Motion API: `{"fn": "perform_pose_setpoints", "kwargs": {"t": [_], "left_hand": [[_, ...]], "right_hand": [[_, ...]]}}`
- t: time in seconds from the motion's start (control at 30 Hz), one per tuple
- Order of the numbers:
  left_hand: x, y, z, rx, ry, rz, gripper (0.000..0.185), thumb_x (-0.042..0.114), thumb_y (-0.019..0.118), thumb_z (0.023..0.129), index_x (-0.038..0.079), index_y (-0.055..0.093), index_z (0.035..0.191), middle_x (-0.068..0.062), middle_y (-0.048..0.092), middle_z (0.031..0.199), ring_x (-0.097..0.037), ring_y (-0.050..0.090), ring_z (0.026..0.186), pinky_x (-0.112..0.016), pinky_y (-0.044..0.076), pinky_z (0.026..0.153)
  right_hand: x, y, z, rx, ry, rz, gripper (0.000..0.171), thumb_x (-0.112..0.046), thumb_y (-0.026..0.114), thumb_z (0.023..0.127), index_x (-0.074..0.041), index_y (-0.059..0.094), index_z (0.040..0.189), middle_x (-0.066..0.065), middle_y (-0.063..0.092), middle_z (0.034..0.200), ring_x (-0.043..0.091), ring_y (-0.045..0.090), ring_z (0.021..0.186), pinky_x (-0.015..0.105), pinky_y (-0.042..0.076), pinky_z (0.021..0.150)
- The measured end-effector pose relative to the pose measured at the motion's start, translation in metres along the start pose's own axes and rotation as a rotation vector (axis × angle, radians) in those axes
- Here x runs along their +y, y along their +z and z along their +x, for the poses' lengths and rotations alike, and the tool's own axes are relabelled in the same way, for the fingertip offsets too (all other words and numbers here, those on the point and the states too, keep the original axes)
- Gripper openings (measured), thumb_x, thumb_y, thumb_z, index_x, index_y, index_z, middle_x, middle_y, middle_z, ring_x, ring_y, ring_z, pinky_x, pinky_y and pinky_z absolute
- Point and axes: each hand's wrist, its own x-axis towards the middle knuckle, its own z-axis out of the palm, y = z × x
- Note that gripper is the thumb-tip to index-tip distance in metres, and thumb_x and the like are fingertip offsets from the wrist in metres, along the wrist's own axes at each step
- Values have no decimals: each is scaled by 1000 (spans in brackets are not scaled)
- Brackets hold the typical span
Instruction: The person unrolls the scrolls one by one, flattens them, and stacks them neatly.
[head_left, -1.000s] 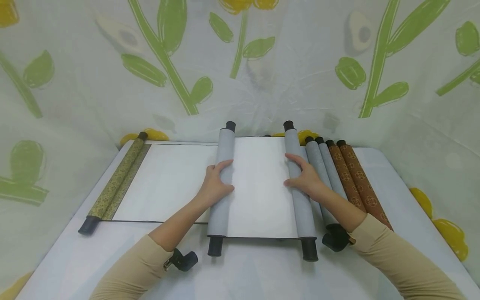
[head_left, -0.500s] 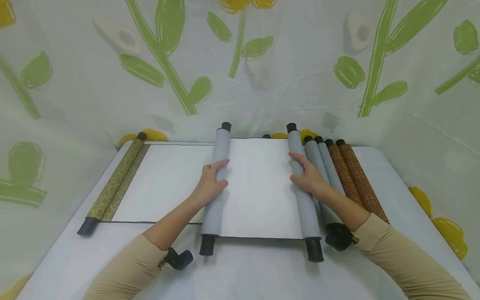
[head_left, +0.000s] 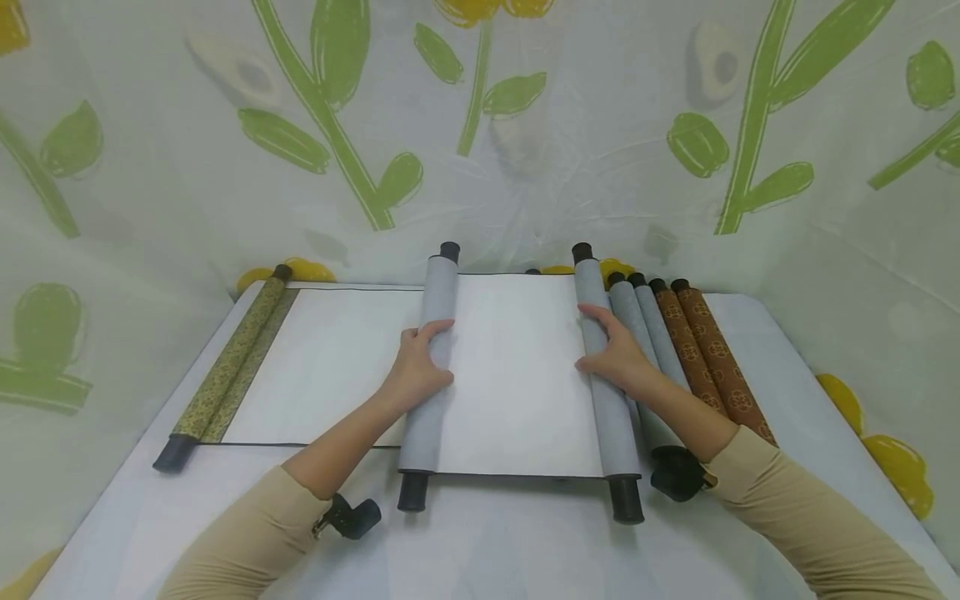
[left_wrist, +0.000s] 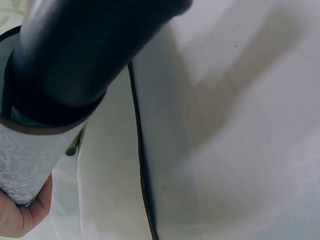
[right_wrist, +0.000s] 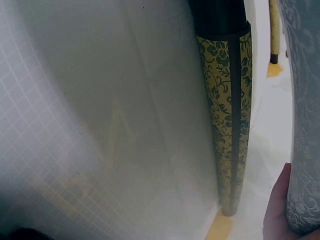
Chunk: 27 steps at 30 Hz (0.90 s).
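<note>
A grey scroll with black end knobs is spread between my hands, its white sheet (head_left: pixel 517 367) showing between two rolls. My left hand (head_left: pixel 416 367) grips the left roll (head_left: pixel 426 425), thumb and forefinger toward the sheet. Around the right roll (head_left: pixel 615 425) curls my right hand (head_left: pixel 618 354). The left wrist view shows a black knob (left_wrist: pixel 75 55) up close. Behind and below lies a second white sheet (head_left: pixel 337 358), ending at a green-gold brocade roll (head_left: pixel 232 358) on the left. Another green-gold roll (right_wrist: pixel 225 110) appears in the right wrist view, beside the grey roll (right_wrist: pixel 305 125).
Right of my right hand, rolled scrolls lie side by side: two grey ones (head_left: pixel 660 321) and two brown patterned ones (head_left: pixel 723 358). A white cloth covers the table (head_left: pixel 517 550). Behind it hangs a pale curtain (head_left: pixel 585 167) printed with green leaves and yellow flowers.
My hands have moved apart, the left one leftward and the right one slightly rightward, so more white sheet shows between the grey rolls. In the last half second they barely moved.
</note>
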Motion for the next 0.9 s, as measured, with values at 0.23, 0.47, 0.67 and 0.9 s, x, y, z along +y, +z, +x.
{"fn": "perform_pose_setpoints", "kwargs": {"t": [0.23,0.47,0.67,0.9], "left_hand": [[-3,-7,0,-1,-3,6,77,-4,58,73,22,38,143,-26,24,138,-43,42,117,-58,46,85],[-5,-12,-2,-20,-19,-5,68,4,55,80,21,39,144,-26,23,138,-42,40,119,-55,45,86],[-8,-12,-2,10,3,31,73,12,70,76,20,41,143,-26,26,137,-42,42,117,-56,43,89],[-10,-12,-2,11,6,44,80,5,73,70,19,41,143,-27,25,137,-44,43,117,-58,44,90]], "right_hand": [[1,-4,-1,-5,-19,-7,81,7,53,77,-11,22,150,22,12,156,40,14,140,62,16,108],[2,-6,-3,-18,-30,-7,76,3,55,83,-10,22,150,21,12,156,39,11,142,61,13,110],[3,-7,-3,2,-30,-63,94,-8,79,73,-10,24,150,19,18,155,41,14,141,60,14,110],[2,-7,-3,6,-4,-61,92,1,74,73,-9,24,149,21,17,155,42,15,140,61,15,109]]}}
